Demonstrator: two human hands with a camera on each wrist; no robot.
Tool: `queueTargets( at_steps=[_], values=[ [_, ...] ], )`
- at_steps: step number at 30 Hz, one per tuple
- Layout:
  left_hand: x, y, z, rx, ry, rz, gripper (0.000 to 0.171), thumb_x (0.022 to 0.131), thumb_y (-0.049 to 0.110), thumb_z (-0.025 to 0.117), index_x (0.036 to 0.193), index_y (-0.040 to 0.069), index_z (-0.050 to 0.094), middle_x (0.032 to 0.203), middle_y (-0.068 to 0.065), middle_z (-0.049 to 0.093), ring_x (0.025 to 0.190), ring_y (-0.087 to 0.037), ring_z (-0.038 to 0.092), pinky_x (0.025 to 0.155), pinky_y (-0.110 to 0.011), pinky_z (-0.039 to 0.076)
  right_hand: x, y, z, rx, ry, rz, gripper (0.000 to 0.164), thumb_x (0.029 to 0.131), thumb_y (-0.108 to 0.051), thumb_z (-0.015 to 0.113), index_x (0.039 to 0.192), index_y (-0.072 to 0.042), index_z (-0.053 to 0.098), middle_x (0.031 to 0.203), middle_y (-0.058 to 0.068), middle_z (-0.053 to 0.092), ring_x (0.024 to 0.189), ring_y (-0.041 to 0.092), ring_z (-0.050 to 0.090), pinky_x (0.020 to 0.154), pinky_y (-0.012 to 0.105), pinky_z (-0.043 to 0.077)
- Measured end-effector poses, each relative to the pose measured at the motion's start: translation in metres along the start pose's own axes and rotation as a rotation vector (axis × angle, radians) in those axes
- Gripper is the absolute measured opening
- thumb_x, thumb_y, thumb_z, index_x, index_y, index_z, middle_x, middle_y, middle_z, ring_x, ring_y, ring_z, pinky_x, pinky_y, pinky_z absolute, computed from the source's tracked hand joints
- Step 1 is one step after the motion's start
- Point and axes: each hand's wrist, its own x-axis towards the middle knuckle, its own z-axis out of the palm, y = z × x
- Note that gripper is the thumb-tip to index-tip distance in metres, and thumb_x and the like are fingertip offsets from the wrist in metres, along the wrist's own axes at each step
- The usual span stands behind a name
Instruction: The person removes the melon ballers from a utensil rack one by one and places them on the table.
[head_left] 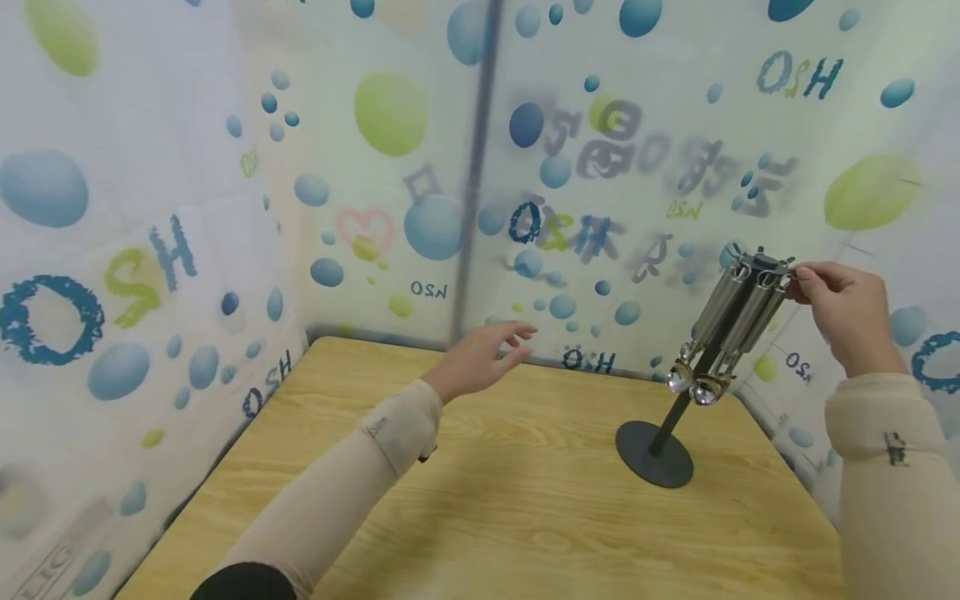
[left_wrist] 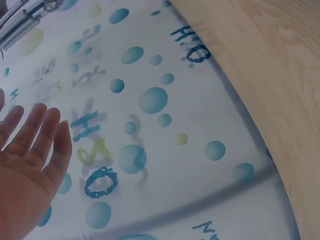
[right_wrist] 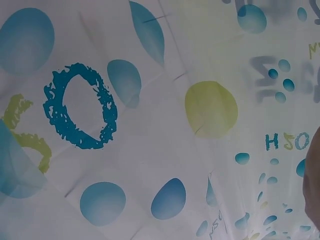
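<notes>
A dark rotating-style utensil stand (head_left: 654, 454) with a round base stands on the right of the table. Several shiny metal kitchen utensils (head_left: 723, 312) hang around its top, their rounded heads low down; the handles also show at the upper left of the left wrist view. My right hand (head_left: 851, 312) is at the stand's top right, thumb and finger pinching the handle end of one hanging utensil. Only a sliver of this hand enters the right wrist view. Over the table's middle, my left hand (head_left: 483, 358) hovers with relaxed fingers, holding nothing; its palm shows in the left wrist view.
The wooden table (head_left: 525, 517) reaches back to a patterned curtain (head_left: 420, 308) with bubbles and lettering. More of this curtain encloses the left and right sides, close beyond the stand.
</notes>
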Motion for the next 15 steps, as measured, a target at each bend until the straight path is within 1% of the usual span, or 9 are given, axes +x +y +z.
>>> queueTargets(
  at_steps=[6,12,15],
  values=[
    [0.012,0.005,0.007,0.004,0.000,0.031,0.043,0.108,0.036,0.050,0.147,0.017,0.053,0.143,0.001,0.058,0.116,-0.014,0.061,0.095,-0.037,0.053,-0.001,0.000,0.002,0.017,0.018,-0.002,0.052,0.107,-0.035,0.046,0.139,0.005,0.056,0.089,-0.029,0.056,0.084,-0.010,0.056,0.074,0.002,0.045],
    [0.023,0.010,0.013,-0.011,0.005,0.057,0.041,0.109,0.034,0.050,0.145,0.016,0.055,0.141,-0.001,0.060,0.114,-0.013,0.061,0.095,-0.035,0.052,-0.002,0.002,0.003,0.022,0.040,-0.003,0.047,0.107,-0.036,0.047,0.134,0.000,0.060,0.089,-0.029,0.056,0.084,-0.010,0.057,0.079,0.004,0.047],
    [0.028,0.015,0.014,-0.016,-0.002,0.065,0.041,0.109,0.033,0.050,0.146,0.016,0.054,0.141,0.000,0.060,0.113,-0.012,0.061,0.093,-0.034,0.053,-0.001,0.001,0.005,0.031,0.054,-0.018,0.046,0.107,-0.036,0.048,0.132,0.001,0.061,0.089,-0.028,0.057,0.085,-0.010,0.057,0.078,0.004,0.047]
  ],
)
